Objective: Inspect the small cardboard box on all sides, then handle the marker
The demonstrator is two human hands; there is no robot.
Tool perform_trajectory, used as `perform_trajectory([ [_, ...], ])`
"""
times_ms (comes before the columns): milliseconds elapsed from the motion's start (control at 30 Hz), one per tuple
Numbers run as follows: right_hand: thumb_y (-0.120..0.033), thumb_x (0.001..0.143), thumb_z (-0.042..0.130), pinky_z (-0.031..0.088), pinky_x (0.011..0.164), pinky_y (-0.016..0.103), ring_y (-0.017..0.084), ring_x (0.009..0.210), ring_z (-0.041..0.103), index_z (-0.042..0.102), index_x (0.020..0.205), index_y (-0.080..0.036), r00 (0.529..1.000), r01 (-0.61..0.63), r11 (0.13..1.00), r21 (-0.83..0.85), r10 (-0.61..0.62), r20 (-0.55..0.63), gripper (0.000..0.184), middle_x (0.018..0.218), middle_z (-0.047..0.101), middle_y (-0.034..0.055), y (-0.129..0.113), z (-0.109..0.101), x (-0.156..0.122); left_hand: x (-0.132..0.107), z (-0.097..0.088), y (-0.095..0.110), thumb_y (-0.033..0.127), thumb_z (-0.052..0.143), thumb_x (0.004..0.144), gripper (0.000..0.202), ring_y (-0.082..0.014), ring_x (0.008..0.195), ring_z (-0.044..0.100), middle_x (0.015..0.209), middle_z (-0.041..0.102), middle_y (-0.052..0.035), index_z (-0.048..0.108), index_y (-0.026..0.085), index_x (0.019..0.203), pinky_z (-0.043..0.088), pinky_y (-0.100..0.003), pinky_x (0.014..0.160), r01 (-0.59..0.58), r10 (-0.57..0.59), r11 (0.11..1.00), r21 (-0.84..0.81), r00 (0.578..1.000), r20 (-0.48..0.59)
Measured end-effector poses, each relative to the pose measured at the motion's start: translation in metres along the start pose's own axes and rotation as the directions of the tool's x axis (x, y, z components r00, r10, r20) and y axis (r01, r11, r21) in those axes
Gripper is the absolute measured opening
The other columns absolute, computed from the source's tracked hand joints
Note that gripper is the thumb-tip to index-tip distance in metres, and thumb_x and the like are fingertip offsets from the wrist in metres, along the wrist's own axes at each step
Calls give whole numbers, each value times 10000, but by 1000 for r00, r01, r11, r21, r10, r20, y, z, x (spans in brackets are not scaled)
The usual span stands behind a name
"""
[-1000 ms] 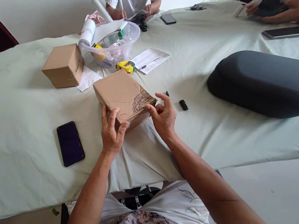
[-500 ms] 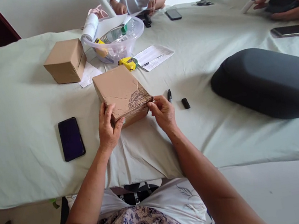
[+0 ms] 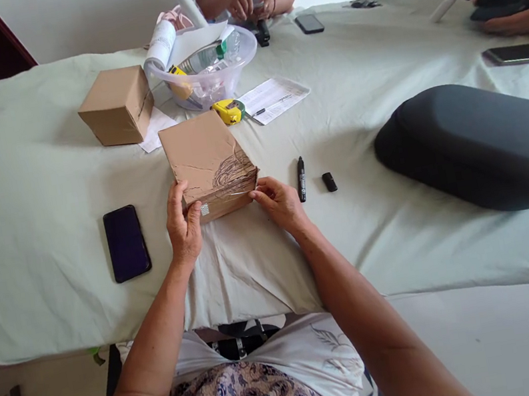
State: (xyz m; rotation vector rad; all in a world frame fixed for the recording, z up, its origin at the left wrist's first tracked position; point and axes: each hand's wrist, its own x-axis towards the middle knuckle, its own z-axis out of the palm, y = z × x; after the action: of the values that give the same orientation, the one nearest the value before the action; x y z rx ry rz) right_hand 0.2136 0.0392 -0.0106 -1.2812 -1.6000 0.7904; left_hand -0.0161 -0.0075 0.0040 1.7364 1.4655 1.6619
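Observation:
A brown cardboard box [image 3: 200, 148] with black scribbled lines on its top rests on the cloth in front of me. My left hand [image 3: 182, 224] grips its near left corner, thumb on the front face beside a small printed label and fingers along the side. At the near right corner, my right hand [image 3: 281, 203] pinches the box's edge between thumb and fingers. Just right of that hand lies an uncapped black marker [image 3: 301, 179], its cap [image 3: 329, 182] apart from it. A dark phone [image 3: 126, 242] lies to the left.
Behind the box are a yellow tape measure [image 3: 228, 111], a paper sheet with a pen [image 3: 273, 99], a filled plastic basin [image 3: 209, 84] and another cardboard box [image 3: 116, 108]. A black padded seat [image 3: 479, 148] occupies the right. Two other people's hands work at the far side and far right.
The box has turned slightly and shifted left, with both hands staying on it. My right hand has moved left, uncovering the marker. The person opposite has raised a hand.

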Motion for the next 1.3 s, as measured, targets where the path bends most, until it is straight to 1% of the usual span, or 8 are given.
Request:
perform_trajectory([
  [200, -541, 816, 682, 436, 605, 265, 120, 585, 556, 686, 1015, -192, 999, -9, 1000, 30, 8, 42, 401, 697, 685, -19, -1, 2, -3, 5, -7, -4, 567, 522, 974, 534, -249, 1415, 499, 1483, 546, -108, 496, 269, 1416, 391, -383, 1189, 27, -33, 993, -115, 998, -54],
  [433, -691, 789, 675, 495, 605, 274, 130, 593, 618, 589, 834, -204, 992, -12, 985, 171, 33, -121, 497, 667, 670, -14, -11, 4, -4, 2, 2, -7, 595, 611, 915, 816, -278, 1462, 453, 1578, 445, -148, 212, 332, 1577, 497, -409, 1115, 50, -46, 983, -176, 999, 22],
  [633, -621, 842, 655, 430, 534, 251, 101, 552, 511, 524, 833, -224, 963, 74, 997, 25, -65, -260, 417, 665, 549, -54, -22, 14, -14, -6, 12, -6, 601, 637, 893, 820, -280, 1424, 498, 1550, 470, -166, 314, 247, 1558, 445, -410, 1165, 77, -78, 989, -130, 997, 0],
  [800, -646, 755, 720, 519, 596, 288, 172, 824, 610, 494, 971, -244, 926, 108, 989, -106, -139, -350, 509, 991, 619, 37, -24, 30, -23, -9, 11, 1, 536, 692, 873, 873, -287, 1463, 440, 1585, 421, -174, 270, 238, 1577, 358, -445, 1220, 61, -61, 998, 8, 998, 8],
  [933, -680, 682, 773, 537, 659, 326, 188, 858, 605, 469, 1094, -244, 932, 62, 982, -176, -120, -341, 672, 1072, 593, 49, -20, 41, -27, -11, 13, 6, 560, 775, 788, 1057, -312, 1523, 336, 1636, 313, -201, 171, 237, 1592, 309, -473, 1242, 19, -22, 998, 57, 999, 45],
  [1067, -699, 622, 810, 529, 691, 351, 190, 838, 588, 433, 1205, -243, 937, 25, 985, -173, -83, -339, 830, 1126, 575, 62, -18, 46, -28, -11, 15, 7, 562, 819, 739, 1138, -325, 1520, 343, 1623, 325, -230, 140, 228, 1589, 317, -484, 1237, 25, -29, 996, 87, 999, 43],
  [1167, -678, 640, 816, 520, 701, 344, 180, 822, 574, 441, 1200, -245, 944, 39, 990, -134, -80, -321, 801, 1118, 568, 59, -20, 44, -29, -12, 15, 7, 567, 811, 747, 1118, -316, 1497, 389, 1611, 357, -218, 147, 252, 1589, 360, -472, 1215, 54, -55, 995, 87, 998, 15],
  [1300, -630, 724, 783, 525, 709, 339, 164, 785, 570, 482, 1153, -261, 954, 83, 995, -62, -97, -284, 641, 1076, 586, 37, -24, 37, -27, -11, 13, 5, 598, 783, 762, 1105, -297, 1471, 434, 1621, 361, -186, 131, 283, 1596, 400, -440, 1191, 96, -97, 994, 55, 995, 12],
])
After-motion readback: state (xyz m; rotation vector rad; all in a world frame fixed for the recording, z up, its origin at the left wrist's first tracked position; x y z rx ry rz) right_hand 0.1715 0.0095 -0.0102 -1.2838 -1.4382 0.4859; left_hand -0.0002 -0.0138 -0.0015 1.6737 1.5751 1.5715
